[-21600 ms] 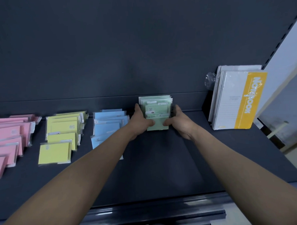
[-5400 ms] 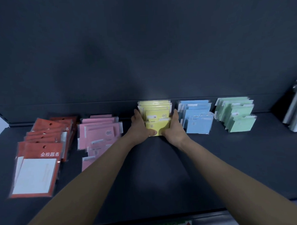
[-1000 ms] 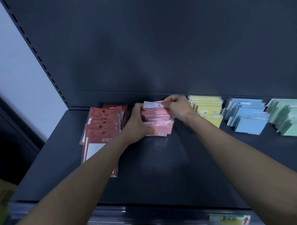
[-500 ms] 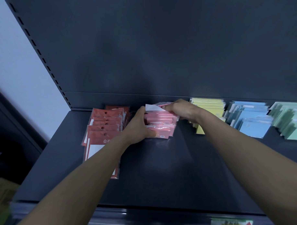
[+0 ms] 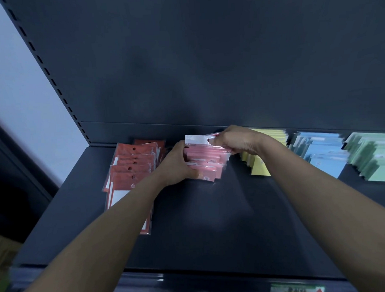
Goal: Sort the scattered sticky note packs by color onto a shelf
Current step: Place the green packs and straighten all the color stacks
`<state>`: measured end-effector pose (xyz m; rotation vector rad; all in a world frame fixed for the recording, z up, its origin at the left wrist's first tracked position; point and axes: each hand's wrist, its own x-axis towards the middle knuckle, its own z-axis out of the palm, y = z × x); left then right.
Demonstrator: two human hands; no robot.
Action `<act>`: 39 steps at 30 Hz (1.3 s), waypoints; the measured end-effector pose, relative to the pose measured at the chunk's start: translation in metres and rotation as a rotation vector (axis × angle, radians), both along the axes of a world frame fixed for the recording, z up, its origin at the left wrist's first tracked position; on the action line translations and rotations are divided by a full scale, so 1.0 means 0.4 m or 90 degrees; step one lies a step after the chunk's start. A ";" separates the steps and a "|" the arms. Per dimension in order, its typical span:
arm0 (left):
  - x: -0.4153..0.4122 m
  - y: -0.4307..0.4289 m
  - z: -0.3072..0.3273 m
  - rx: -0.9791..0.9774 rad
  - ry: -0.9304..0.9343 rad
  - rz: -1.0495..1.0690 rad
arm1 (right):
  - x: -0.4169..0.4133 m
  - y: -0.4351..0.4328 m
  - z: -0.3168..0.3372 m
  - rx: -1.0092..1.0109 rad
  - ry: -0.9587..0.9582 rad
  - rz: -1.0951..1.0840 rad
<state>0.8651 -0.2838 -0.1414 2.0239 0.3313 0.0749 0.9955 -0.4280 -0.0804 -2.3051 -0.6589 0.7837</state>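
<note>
My left hand wraps the left edge of the pink packs, thumb across the front one, while my right hand pinches the clear header flap of the rear pack at the stack's top right. The stack sits on the shelf near the back wall, between the red packs and the yellow packs. I judge these light, thin and slick in their plastic sleeves, apt to fan out and slide. Squeezing both side edges should hold better than tugging the floppy flaps.
</note>
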 end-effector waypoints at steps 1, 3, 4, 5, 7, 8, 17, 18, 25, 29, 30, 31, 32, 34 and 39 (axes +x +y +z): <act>0.000 -0.001 0.003 -0.006 -0.003 -0.003 | -0.003 0.000 0.000 0.022 0.029 -0.032; -0.002 -0.001 0.006 -0.019 -0.011 -0.009 | -0.011 0.000 -0.004 0.043 0.063 -0.073; -0.002 0.000 0.005 -0.021 -0.015 -0.013 | -0.011 0.000 -0.008 0.038 0.054 -0.078; -0.003 0.000 0.004 -0.018 -0.017 -0.016 | -0.015 0.000 -0.008 0.025 0.043 -0.073; -0.004 0.001 0.001 -0.013 -0.019 -0.017 | -0.018 0.001 -0.011 0.036 0.035 -0.065; -0.004 0.002 -0.001 -0.013 -0.022 -0.016 | -0.016 0.002 -0.013 0.053 0.040 -0.072; -0.014 -0.004 -0.001 0.003 -0.025 -0.013 | -0.025 0.018 -0.028 0.102 -0.004 -0.091; -0.014 -0.005 -0.001 0.004 -0.026 -0.010 | -0.026 0.020 -0.026 0.085 -0.008 -0.074; -0.017 -0.009 0.011 0.017 -0.029 0.011 | -0.039 0.015 0.002 -0.060 0.027 0.025; -0.020 -0.018 0.013 0.033 -0.017 0.002 | -0.049 0.018 0.017 -0.138 -0.018 0.013; -0.021 -0.019 0.013 0.031 -0.013 0.000 | -0.055 0.018 0.026 -0.160 -0.034 0.022; -0.023 -0.019 0.013 0.031 -0.011 -0.001 | -0.060 0.017 0.035 -0.171 -0.042 0.030; -0.026 -0.020 0.012 0.034 -0.010 0.000 | -0.064 0.014 0.041 -0.174 -0.039 0.037; -0.031 -0.021 0.012 0.037 -0.010 0.008 | -0.066 0.006 0.042 -0.160 0.003 0.041; -0.043 -0.026 0.022 0.032 0.003 0.006 | -0.061 -0.012 0.024 -0.112 0.020 0.003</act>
